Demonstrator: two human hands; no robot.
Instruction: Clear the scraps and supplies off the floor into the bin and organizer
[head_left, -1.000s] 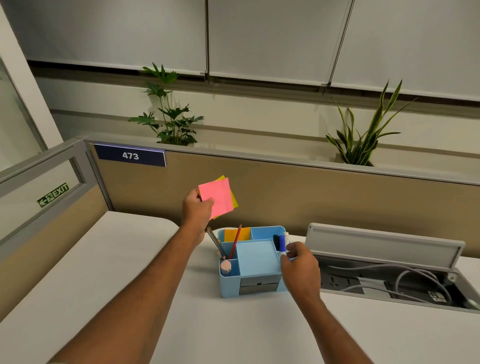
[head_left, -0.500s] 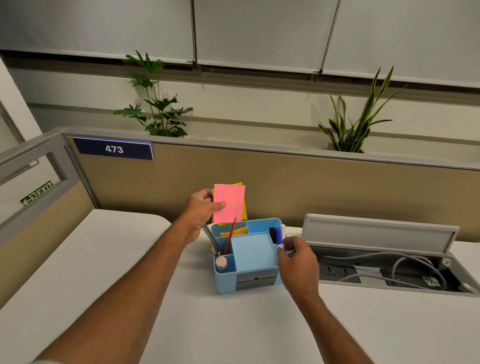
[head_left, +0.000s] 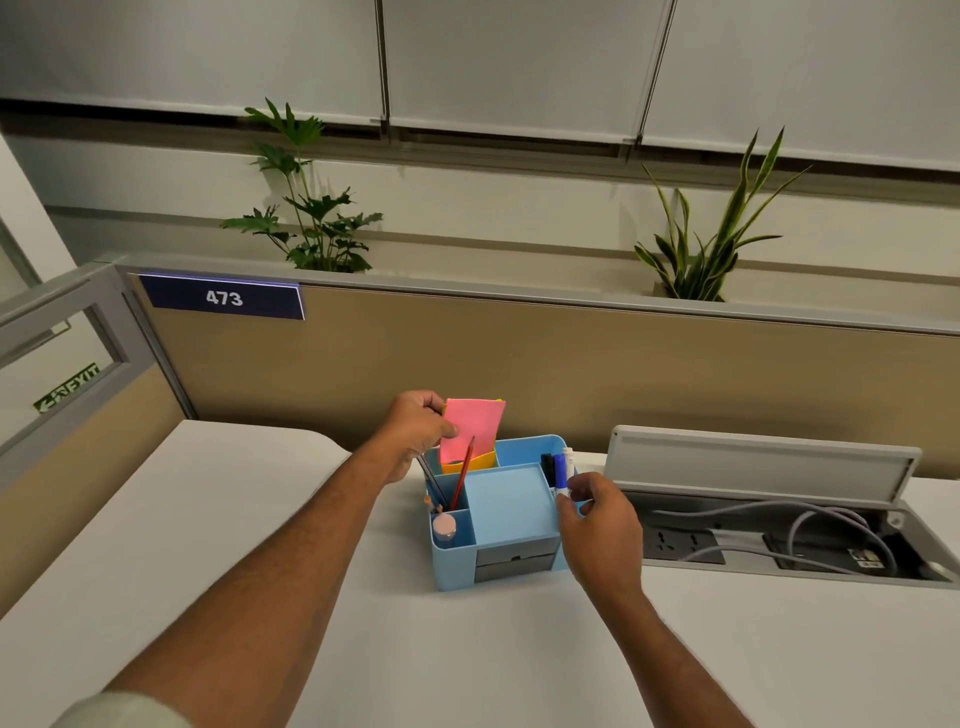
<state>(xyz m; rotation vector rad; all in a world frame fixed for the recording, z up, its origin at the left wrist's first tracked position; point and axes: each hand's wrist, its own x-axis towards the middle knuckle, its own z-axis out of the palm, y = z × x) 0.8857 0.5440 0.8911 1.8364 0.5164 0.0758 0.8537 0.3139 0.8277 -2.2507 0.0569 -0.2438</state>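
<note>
A light blue desk organizer (head_left: 511, 512) stands on the white desk (head_left: 218, 525). My left hand (head_left: 418, 431) pinches a pink sticky-note pad (head_left: 475, 428) with a yellow one behind it; the pad's lower edge is inside the organizer's back left compartment, where an orange pad sits. My right hand (head_left: 600, 525) rests against the organizer's right side, fingertips at a blue marker (head_left: 560, 475) standing in the right slot beside a white and a black one. A red pencil (head_left: 462, 480) and other pencils lean in the left compartment.
An open cable tray (head_left: 769, 535) with sockets and grey cables lies right of the organizer, its lid raised. A beige partition (head_left: 623, 364) with the sign 473 backs the desk. Two potted plants stand behind it.
My left hand lowered the pink and yellow pads from above the organizer down into its back left compartment. My right hand stayed at the marker slot.
</note>
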